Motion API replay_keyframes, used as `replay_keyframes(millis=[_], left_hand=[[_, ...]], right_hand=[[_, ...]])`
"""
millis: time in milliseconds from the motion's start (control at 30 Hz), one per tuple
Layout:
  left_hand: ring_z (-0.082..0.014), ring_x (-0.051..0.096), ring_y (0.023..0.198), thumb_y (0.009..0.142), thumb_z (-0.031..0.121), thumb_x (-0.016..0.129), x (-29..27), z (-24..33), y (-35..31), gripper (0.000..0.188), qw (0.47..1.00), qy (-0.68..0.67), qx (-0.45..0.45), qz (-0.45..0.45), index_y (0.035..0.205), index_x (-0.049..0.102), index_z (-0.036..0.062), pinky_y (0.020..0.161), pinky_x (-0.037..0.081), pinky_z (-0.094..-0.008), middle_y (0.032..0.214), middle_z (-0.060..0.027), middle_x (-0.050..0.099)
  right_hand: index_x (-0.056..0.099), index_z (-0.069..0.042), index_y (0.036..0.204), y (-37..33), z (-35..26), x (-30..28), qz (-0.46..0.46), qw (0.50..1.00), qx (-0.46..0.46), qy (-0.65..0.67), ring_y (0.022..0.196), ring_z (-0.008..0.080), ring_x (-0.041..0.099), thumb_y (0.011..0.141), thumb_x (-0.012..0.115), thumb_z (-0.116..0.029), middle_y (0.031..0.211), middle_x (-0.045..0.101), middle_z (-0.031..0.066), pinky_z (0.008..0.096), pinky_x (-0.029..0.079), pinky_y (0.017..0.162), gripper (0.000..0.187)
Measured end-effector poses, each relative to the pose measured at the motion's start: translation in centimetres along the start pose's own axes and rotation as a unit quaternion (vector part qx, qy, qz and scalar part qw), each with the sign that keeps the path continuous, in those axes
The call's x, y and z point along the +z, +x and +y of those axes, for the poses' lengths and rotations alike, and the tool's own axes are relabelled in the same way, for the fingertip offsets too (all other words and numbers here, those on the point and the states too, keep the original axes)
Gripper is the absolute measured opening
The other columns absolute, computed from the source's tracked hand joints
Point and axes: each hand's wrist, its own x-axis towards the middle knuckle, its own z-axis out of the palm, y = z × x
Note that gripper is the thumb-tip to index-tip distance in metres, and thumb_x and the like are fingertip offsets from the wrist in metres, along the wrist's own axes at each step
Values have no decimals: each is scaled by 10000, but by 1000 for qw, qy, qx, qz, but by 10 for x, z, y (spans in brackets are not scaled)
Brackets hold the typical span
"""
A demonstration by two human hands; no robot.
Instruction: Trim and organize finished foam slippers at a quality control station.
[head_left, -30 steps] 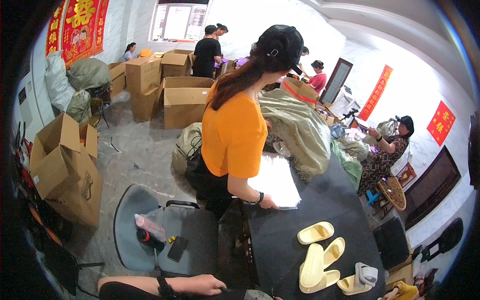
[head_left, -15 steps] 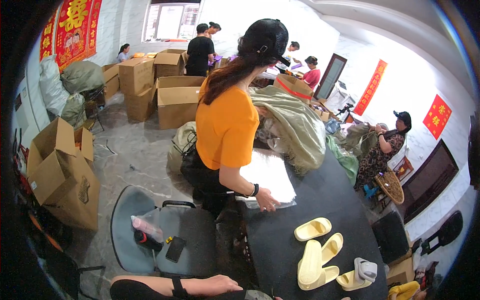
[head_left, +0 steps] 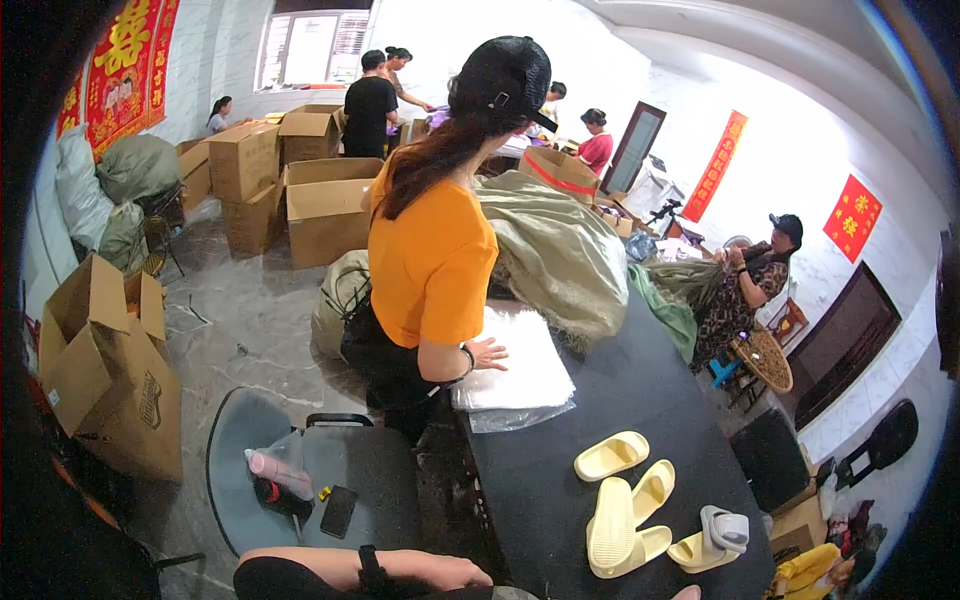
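Counter point(head_left: 560, 500): slippers point(head_left: 625, 505) at near right end; stack of plastic bags point(head_left: 520, 375) behind them; chair point(head_left: 330, 480) left of counter; cartons point(head_left: 100, 365) far left

Co-worker's hand point(head_left: 487, 353) now flat on the stack of clear bags point(head_left: 520, 365), shifted nearer its left edge; left hand point(head_left: 440, 572) drawn slightly rightward.

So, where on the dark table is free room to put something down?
The dark table is bare between the stack of clear bags and the yellow slippers, and along its right edge past the grey-green sack. The near right corner is crowded with slippers. The person's left hand is at the near edge.
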Motion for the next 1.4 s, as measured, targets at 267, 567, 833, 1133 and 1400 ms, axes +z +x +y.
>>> replay_keyframes(millis=[267,567,833,1133,1400], left_hand=[[-242,586,817,906,263,522,-43,17,0,312,992,63,-30,107,1085,570,12,719,463,-361,925,-135,611],[-295,602,897,918,204,485,-65,-3,-6,271,966,133,-108,194,1096,559,14,755,466,-389,949,-172,612],[-354,585,938,880,212,501,-71,-32,12,253,949,160,-103,251,1030,584,26,779,467,-442,971,-193,602],[-355,553,987,827,193,587,-49,-105,54,304,889,364,-138,240,1094,541,55,757,445,-471,1060,-157,547],[-369,483,1084,858,152,573,-40,-117,59,361,913,335,-196,124,1189,478,45,802,402,-485,1199,-184,444]], right_hand=[[526,-204,1240,27,29,17,-53,985,62,150,899,234,610,853,586,-327,993,653,101,334,476,803,411],[576,-182,1193,-36,-72,-8,6,996,20,90,878,195,604,849,612,-299,974,661,72,302,475,793,365],[566,-189,1192,-111,-160,-43,133,985,-109,-31,909,223,638,846,598,-260,978,670,102,335,481,796,354],[541,-149,1193,-121,-192,-64,152,971,-180,-34,810,358,640,823,587,-193,857,629,217,412,488,674,375],[535,-140,1201,-112,-184,-65,171,976,-133,-36,824,386,623,833,575,-221,875,624,232,432,480,687,379]])
